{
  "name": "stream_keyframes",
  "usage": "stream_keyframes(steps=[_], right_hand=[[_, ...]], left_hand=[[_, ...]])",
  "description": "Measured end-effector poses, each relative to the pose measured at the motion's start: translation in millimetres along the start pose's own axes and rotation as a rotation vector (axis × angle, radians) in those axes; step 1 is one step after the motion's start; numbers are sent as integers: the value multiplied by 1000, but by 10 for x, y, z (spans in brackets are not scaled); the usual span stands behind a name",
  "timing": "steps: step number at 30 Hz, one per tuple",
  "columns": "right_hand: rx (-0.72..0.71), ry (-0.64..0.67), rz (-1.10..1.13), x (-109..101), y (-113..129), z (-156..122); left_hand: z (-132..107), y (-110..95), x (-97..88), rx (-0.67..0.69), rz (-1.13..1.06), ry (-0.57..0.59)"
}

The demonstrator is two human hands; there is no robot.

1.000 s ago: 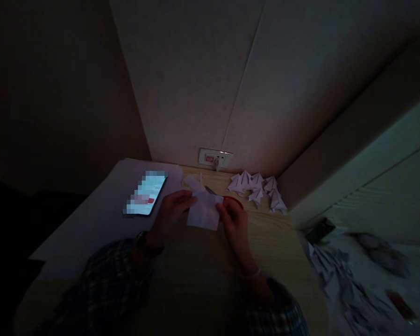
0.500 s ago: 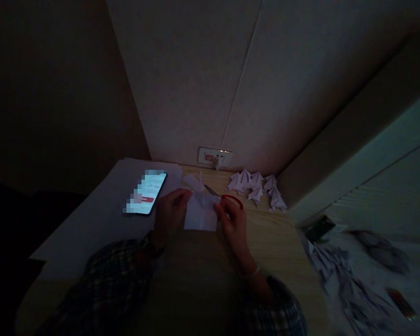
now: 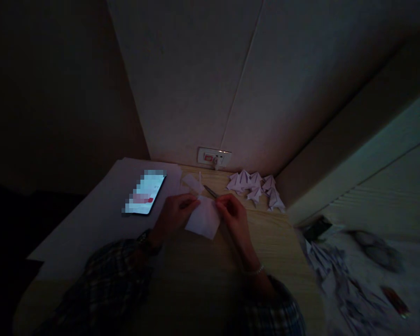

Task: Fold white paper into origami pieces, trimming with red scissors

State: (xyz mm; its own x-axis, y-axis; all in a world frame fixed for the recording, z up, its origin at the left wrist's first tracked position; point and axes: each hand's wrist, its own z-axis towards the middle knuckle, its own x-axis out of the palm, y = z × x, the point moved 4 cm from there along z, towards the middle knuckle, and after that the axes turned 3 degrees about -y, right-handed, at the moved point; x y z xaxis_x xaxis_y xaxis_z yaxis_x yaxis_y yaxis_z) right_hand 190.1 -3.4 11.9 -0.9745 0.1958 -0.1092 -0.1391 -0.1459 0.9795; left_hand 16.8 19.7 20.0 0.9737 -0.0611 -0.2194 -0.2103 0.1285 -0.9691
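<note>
Between my hands is a small white square sheet of paper (image 3: 203, 218), tilted a little clockwise above the wooden table. My left hand (image 3: 177, 211) pinches its upper left corner between thumb and fingers. At the upper right corner, my right hand (image 3: 233, 215) is closed on the paper in a similar pinch. A pair of scissors (image 3: 210, 190) lies just beyond the right hand; the blades show, while the handles are hidden behind that hand. Small white paper scraps (image 3: 193, 182) lie beside the blades.
Several folded paper shapes (image 3: 254, 184) stand at the back right of the wooden table (image 3: 266, 252). A lit phone (image 3: 145, 195) rests on large white sheets (image 3: 90, 224) at left. A wall socket (image 3: 214, 157) is behind. More folded papers (image 3: 346, 289) lie lower right, off the table.
The paper has turned clockwise and dropped slightly toward me. My left hand has shifted right, closer to the right hand, which now covers the red scissor handles.
</note>
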Motion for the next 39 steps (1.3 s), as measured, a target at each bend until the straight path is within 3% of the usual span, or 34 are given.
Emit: stream_keyframes(steps=[8, 14, 23, 29, 34, 39], right_hand=[[-34, 59, -20, 5, -4, 17], [-46, 141, -58, 46, -22, 25], [-80, 235, -188, 100, -69, 4], [-137, 181, -244, 52, -45, 17], [-99, -8, -133, -224, -23, 115], [-96, -66, -99, -394, -8, 160]], left_hand=[[48, 26, 12, -67, -172, -35], [8, 45, 146, 54, 12, 244], [-26, 113, 183, 90, 97, 287], [-23, 121, 196, 78, 158, 294], [-14, 75, 187, 65, 185, 276], [8, 55, 113, 51, 139, 235]])
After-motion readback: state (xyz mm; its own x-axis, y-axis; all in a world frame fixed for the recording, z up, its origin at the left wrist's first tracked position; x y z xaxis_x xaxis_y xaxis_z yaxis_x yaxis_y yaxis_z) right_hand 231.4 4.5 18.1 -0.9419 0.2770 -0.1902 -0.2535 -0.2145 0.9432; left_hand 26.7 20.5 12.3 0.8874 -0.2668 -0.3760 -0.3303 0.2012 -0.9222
